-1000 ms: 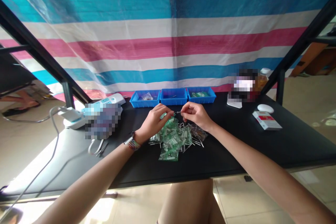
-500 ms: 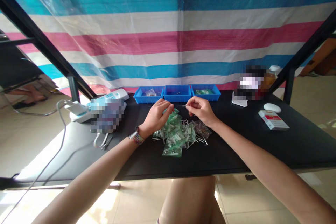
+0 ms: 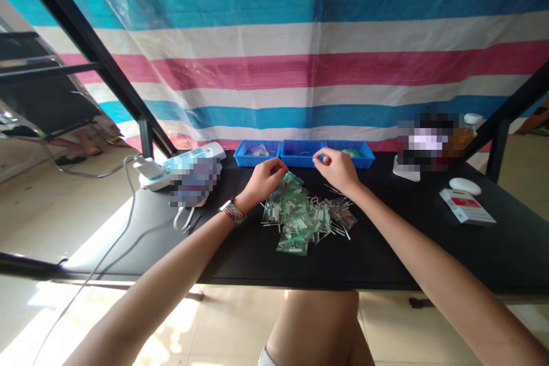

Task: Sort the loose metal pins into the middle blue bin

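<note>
Head view: left hand (image 3: 265,176) was curled shut against the pile of green component packets (image 3: 295,218) at mid-counter (image 3: 407,240). Right hand (image 3: 338,168) was pinched closed beside the middle blue tray (image 3: 295,163), contents too small to confirm; the fingertip grip was judged suited to tiny parts.

A striped tarp (image 3: 300,57) in blue, white and pink hangs behind the black desk (image 3: 429,251). Black frame bars (image 3: 86,46) slant upward; sunlight glares on the pale tiled floor (image 3: 51,223).
</note>
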The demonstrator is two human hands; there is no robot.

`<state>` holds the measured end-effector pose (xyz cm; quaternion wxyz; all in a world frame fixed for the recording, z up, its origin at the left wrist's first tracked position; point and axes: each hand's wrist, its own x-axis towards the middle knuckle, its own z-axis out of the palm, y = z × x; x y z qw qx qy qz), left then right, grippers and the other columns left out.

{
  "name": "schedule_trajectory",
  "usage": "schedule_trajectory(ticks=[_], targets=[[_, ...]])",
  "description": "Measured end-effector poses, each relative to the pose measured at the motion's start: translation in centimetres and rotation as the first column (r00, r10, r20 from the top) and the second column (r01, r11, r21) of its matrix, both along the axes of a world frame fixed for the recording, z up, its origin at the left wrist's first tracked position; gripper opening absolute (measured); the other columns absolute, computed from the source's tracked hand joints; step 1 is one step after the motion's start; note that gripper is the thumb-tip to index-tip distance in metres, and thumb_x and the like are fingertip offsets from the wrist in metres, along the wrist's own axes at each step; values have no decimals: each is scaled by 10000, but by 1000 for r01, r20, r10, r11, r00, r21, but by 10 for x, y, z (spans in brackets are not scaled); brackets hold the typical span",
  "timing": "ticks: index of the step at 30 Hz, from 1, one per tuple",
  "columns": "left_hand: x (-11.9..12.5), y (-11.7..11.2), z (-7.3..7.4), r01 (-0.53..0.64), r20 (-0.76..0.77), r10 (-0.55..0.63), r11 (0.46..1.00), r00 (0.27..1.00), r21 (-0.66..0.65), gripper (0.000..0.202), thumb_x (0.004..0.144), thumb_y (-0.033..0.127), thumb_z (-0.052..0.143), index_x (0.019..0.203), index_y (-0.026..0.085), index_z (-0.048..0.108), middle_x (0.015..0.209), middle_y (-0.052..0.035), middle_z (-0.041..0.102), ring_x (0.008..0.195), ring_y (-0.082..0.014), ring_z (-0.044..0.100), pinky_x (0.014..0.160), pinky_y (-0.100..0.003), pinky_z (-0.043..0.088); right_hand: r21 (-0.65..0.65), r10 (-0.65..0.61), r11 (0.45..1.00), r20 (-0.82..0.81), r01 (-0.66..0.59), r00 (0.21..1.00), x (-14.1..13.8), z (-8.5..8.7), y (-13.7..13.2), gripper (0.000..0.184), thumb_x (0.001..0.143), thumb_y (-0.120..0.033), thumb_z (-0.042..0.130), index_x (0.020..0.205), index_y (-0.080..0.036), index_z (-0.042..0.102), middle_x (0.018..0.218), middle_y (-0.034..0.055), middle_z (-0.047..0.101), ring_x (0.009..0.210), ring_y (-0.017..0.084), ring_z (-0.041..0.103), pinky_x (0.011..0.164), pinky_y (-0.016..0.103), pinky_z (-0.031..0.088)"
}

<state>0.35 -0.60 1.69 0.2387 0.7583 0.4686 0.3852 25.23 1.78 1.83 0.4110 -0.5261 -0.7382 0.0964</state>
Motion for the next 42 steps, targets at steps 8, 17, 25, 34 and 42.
schedule_trajectory(ticks=[8,17,25,34,42], targets=[[-2,6,-16,11,-189,5,996,982,84,316,842,185,605,1077,173,816,975,-78,698,825,-214,666,779,-346,563,-206,242,951,33,-230,970,-24,-26,-15,66,830,-265,825,887,-231,831,887,55,769,788,207,699,759,309,512],[2,6,-15,37,-190,-22,997,982,74,251,831,193,652,1031,180,805,955,-59,685,783,-195,656,799,-348,573,-382,134,909,-114,-168,984,-32,-29,-1,54,771,-237,875,748,-210,834,816,81,820,806,270,775,724,321,547],[8,6,-21,105,-142,-92,991,986,85,278,836,162,618,1042,201,802,1008,-61,696,835,-185,671,811,-330,584,-366,108,915,-178,-168,978,-27,-34,6,251,758,-59,730,901,-220,857,861,60,827,871,258,785,829,340,582],[10,8,-26,113,-31,-111,992,993,57,327,793,96,593,1048,199,768,1053,-58,684,940,-199,706,883,-349,611,-408,1,896,-390,-174,921,-31,-34,10,290,656,-121,709,917,-174,824,724,15,761,712,196,707,720,298,531],[7,4,-21,102,-75,-95,990,993,98,358,781,50,573,1081,181,718,1044,-61,672,909,-192,704,828,-327,606,-223,28,950,-636,-218,771,-6,-15,-1,355,643,-255,657,952,-150,795,658,-34,602,576,116,491,555,254,387]])
